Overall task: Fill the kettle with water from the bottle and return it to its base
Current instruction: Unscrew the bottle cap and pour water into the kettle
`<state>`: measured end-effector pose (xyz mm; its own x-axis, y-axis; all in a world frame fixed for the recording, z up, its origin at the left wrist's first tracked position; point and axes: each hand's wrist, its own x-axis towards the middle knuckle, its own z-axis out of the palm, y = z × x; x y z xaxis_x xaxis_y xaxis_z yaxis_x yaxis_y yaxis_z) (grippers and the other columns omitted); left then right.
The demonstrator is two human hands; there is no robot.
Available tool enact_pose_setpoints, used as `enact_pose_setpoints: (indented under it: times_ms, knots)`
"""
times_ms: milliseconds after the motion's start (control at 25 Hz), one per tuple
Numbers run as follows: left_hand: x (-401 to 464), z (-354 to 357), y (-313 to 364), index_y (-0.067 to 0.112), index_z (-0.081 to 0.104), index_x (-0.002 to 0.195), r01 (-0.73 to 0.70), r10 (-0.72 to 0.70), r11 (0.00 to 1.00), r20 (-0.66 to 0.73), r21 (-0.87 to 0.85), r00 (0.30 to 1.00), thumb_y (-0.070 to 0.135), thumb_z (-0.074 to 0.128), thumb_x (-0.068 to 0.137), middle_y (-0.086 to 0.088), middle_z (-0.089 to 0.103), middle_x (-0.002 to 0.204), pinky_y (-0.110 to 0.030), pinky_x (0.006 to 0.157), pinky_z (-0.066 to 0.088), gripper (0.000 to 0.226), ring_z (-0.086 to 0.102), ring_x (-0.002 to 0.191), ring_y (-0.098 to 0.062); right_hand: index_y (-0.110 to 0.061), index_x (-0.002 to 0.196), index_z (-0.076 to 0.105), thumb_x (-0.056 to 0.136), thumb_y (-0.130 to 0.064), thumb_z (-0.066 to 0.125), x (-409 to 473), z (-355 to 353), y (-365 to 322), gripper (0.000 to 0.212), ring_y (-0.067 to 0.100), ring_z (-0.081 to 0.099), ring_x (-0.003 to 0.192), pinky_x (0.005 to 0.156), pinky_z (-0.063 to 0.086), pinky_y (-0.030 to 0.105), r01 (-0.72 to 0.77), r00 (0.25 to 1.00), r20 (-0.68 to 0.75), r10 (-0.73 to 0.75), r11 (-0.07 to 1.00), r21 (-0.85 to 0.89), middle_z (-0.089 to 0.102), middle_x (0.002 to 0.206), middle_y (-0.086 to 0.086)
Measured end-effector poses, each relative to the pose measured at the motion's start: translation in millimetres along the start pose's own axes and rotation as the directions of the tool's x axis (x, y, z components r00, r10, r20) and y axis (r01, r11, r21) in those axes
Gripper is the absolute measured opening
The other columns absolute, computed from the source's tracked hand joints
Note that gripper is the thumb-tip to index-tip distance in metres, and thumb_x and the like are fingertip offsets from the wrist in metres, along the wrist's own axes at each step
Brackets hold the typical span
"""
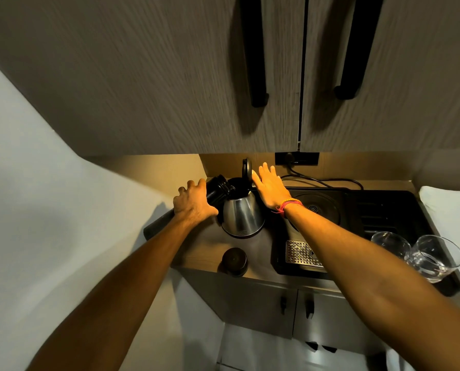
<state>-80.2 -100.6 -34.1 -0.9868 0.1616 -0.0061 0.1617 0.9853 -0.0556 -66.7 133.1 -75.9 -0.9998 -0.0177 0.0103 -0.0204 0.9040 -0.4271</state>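
Note:
A steel kettle (242, 217) stands on the wooden counter, off its base, with its black lid (247, 169) swung upright. My left hand (194, 203) grips a black bottle (218, 189) and holds it tilted, its open mouth over the kettle's opening. My right hand (270, 187) lies flat with fingers spread against the raised lid and the kettle's handle side. The round kettle base (318, 207) sits on a black tray just right of the kettle, partly behind my right wrist. The bottle's black cap (234, 259) rests near the counter's front edge.
The black tray (384, 210) carries a perforated metal drain grid (301, 253) and two clear glasses (434, 257) at its right end. A power cord (327, 180) runs to a wall socket behind. Overhead cabinets hang low above the counter; a white wall closes the left side.

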Motion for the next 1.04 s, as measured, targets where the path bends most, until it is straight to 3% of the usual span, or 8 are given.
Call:
enact_pose_setpoints:
  times_ms: [280,1040]
  knots:
    - [-3.0,-5.2,2.3,0.018,0.045,0.129,0.018,-0.019,0.999,0.007,0.032,1.000,0.052,0.082,0.064,-0.014,0.054,0.126,-0.046,0.077,0.054,0.082,0.057,0.113,-0.037,-0.017,0.156,0.015,0.102,-0.018,0.037,-5.1,-1.8,0.1,0.058,0.050,0.001,0.150,0.118,0.020,0.064,0.060,0.998,0.005,-0.060,0.991,-0.122,0.006,0.162,0.027]
    - [-1.4,-6.1,5.9,0.019,0.045,0.127,0.033,-0.034,0.998,0.016,0.055,0.999,0.054,0.079,0.063,-0.014,0.054,0.125,-0.047,0.080,0.053,0.081,0.057,0.113,-0.036,-0.016,0.156,0.014,0.101,-0.020,0.037,-3.5,-0.9,0.9,0.060,0.050,0.002,0.150,0.117,0.020,0.064,0.061,0.998,0.011,-0.060,0.989,-0.133,0.008,0.162,0.027]
